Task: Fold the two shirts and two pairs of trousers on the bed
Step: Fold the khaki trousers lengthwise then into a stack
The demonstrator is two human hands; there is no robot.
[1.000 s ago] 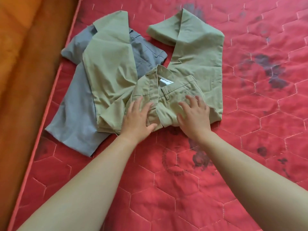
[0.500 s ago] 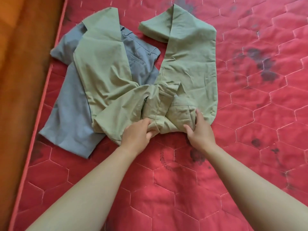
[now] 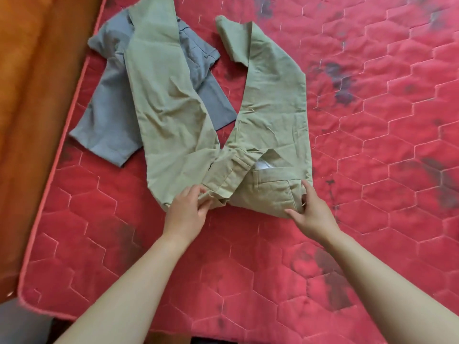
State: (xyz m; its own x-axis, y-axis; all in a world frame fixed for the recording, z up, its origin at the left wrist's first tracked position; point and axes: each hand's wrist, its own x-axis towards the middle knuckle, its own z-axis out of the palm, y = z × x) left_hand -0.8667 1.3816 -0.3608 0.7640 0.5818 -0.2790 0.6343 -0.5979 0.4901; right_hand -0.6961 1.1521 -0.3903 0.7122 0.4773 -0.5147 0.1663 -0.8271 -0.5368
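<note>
Khaki trousers (image 3: 268,120): laid flat on the bed, 2 legs spread in a V away from the person, the waistband nearest the person and partly folded over; a white label (image 3: 263,165) is seen inside the waist.
Left hand (image 3: 186,212): closed in a pinch on the left end of the khaki trousers' waistband.
Right hand (image 3: 310,212): the right waist corner is gripped between thumb and fingers.
Grey trousers (image 3: 106,125): left of the khaki trousers, partly covered by their left leg.
Red quilted mattress (image 3: 372,170): spread beneath the khaki trousers; dark stains are seen to their right.
Orange-brown surface (image 3: 37,95): far left of the khaki trousers, past the mattress edge.
</note>
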